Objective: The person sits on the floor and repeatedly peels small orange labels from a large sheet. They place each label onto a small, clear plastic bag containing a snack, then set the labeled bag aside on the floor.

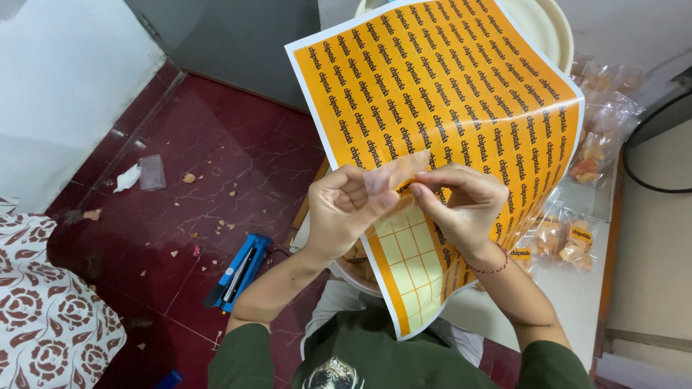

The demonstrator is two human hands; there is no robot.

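Pinching hands (pixel 404 202) over sticker sheet (pixel 440 115)

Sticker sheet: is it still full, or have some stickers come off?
Partly used. The sticker sheet shows a bare pale grid near its lower edge; the rest carries orange stickers. Both hands, left hand and right hand, pinch a small clear bag.

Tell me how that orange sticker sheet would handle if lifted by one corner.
The orange sticker sheet is probably floppy: its right edge already curls. Likely light, since it is thin paper. The peeled patch near the left hand and right hand may tear easily.
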